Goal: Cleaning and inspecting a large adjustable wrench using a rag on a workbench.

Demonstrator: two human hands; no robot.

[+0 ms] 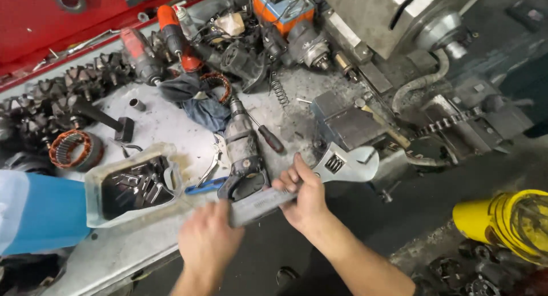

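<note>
Hands of mine hold one big adjustable wrench (319,179) at the lower centre of the frame: my right hand (305,199) grips its middle, my left hand (208,242) closes on the handle end, just beside the grey drill (242,150) on the surface (165,125).

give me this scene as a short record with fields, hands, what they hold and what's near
setting: cluttered grey metal workbench
right hand: grips the large silver adjustable wrench by mid-handle
left hand: at the wrench's handle end, blurred
wrench jaws: open, pointing right, past the bench edge
beside the hands: old grey electric drill, cut plastic tub of dark metal parts
behind: black-handled screwdriver, copper-wound stator ring
</note>
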